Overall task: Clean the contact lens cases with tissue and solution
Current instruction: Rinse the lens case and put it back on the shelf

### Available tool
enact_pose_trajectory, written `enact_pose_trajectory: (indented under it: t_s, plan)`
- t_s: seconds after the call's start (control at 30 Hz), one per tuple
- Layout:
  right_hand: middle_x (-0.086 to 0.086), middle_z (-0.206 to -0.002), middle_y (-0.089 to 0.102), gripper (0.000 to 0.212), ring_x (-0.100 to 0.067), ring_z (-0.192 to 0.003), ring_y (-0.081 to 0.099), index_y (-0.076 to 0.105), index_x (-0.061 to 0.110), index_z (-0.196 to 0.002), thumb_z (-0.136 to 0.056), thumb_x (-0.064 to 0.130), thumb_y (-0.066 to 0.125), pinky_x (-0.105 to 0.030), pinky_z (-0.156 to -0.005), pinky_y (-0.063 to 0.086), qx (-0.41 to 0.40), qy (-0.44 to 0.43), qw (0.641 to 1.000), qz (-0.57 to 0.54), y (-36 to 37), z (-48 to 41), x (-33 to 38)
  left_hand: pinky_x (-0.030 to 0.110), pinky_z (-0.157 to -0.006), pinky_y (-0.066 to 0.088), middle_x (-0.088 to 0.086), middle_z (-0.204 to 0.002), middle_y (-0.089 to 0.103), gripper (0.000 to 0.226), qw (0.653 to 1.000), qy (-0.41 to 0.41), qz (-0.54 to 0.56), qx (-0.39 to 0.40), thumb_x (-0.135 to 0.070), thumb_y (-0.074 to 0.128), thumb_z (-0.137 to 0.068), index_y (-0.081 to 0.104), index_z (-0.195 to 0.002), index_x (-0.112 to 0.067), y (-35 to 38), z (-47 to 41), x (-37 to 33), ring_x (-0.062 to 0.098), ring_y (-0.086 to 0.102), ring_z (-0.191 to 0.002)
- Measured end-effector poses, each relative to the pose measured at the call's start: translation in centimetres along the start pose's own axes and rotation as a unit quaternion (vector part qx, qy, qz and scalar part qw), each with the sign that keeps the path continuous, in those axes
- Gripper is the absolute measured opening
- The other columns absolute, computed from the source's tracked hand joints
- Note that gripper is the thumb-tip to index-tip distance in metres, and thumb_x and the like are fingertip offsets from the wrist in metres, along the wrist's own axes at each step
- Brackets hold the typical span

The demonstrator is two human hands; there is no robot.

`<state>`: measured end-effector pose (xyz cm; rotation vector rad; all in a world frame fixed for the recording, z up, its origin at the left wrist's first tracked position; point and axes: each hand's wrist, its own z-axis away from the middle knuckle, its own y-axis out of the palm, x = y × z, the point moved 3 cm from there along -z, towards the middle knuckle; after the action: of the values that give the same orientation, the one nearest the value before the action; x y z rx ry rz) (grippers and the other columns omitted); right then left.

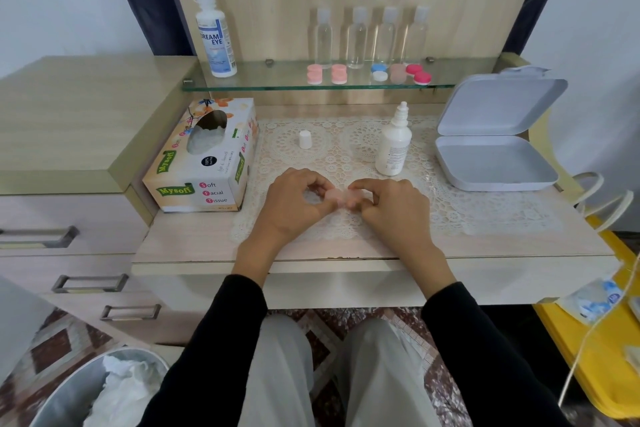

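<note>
1. The bench (519, 243) is pale wood-grain board, smooth and matt.
2. The lace mat (332, 156) on it is cream openwork, rough in texture.
3. Behind the lace mat, the shelf (277, 78) is clear, glossy glass.
4. Left of the lace mat, the tissue box (204, 163) is printed cardboard.
5. On the lace mat, the solution bottle (394, 146) is smooth white plastic and the lens case (337, 196) is translucent pink plastic.
6. Right of the lace mat, the hinged box (495, 139) is matt grey plastic.

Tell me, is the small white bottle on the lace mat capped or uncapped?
Uncapped. The small white bottle stands upright with its bare nozzle showing, and a white cap stands apart from it on the lace mat.
</note>
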<state>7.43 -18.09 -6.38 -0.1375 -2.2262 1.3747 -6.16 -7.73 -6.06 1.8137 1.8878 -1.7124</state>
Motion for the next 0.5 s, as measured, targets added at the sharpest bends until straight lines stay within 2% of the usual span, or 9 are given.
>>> enact_pose_trajectory:
  t_s: [0.1, 0.2, 0.37, 0.5]
  plan:
    - [0.006, -0.067, 0.053, 0.024, -0.022, -0.073, 0.058, 0.066, 0.040, -0.109, -0.087, 0.038, 0.059, -0.027, -0.061, 0.034, 0.007, -0.008, 1.000, -0.001, 0.06, 0.16, -0.18, 0.017, -0.076, 0.039, -0.014, -0.083, 0.065, 0.022, 1.000, 0.010, -0.009, 0.003, -0.038, 0.077, -0.074, 0.071, -0.088, -0.022, 0.08, 0.08, -0.10, 0.006, 0.052, -0.086]
    - [0.009, -0.059, 0.050, 0.022, -0.021, -0.067, 0.057, 0.065, 0.037, -0.107, -0.087, 0.042, 0.058, -0.026, -0.060, 0.034, -0.003, -0.026, 1.000, -0.008, 0.06, 0.27, -0.10, 0.013, -0.075, 0.036, -0.013, -0.086, 0.065, 0.018, 0.999, 0.017, -0.032, 0.006, -0.037, 0.073, -0.078, 0.069, -0.090, -0.025, 0.15, 0.07, -0.02, 0.008, 0.051, -0.089]
    - [0.012, -0.052, 0.044, 0.024, -0.017, -0.063, 0.054, 0.067, 0.036, -0.105, -0.086, 0.048, 0.058, -0.026, -0.058, 0.033, -0.015, -0.027, 0.999, -0.031, 0.07, 0.41, -0.04, 0.031, -0.083, 0.041, -0.010, -0.092, 0.066, 0.025, 0.994, 0.030, -0.101, -0.008, -0.040, 0.064, -0.081, 0.069, -0.101, -0.024, 0.17, -0.10, 0.12, 0.014, 0.053, -0.092]
    - [0.015, -0.055, 0.044, 0.032, -0.014, -0.066, 0.053, 0.067, 0.033, -0.106, -0.085, 0.055, 0.059, -0.026, -0.058, 0.032, -0.008, -0.014, 0.999, -0.041, -0.04, 0.41, -0.08, 0.031, -0.091, 0.034, -0.002, -0.111, 0.063, 0.033, 0.984, 0.027, -0.171, -0.029, -0.033, 0.064, -0.085, 0.066, -0.114, -0.018, 0.25, -0.06, 0.72, 0.019, 0.052, -0.108]
